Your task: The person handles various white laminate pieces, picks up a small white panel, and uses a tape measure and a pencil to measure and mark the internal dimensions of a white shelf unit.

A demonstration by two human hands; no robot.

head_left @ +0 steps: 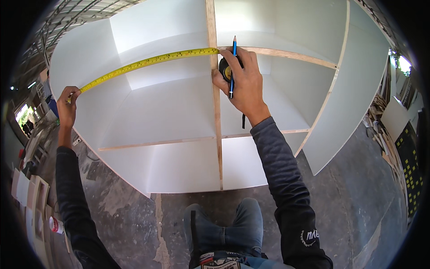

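A yellow tape measure blade (148, 61) stretches across the left bay of a white cabinet (179, 166) with bare wooden front edges. At the cabinet's left side edge, my left hand (68, 104) pinches the blade's end. My right hand (245, 85) grips the black tape measure case (225, 69) against the central upright (215, 98). Between the same fingers sits a blue and black pencil (234, 58), its tip pointing up and away from me. A black strap (243, 121) hangs below the right hand.
Shelves (286, 54) and dividers split the cabinet into several compartments. Wood offcuts (383, 139) and a board with yellow squares (408, 166) lean at the right. Wooden frames (38, 201) and a white and red container (56, 225) are at the left on the concrete floor (125, 224).
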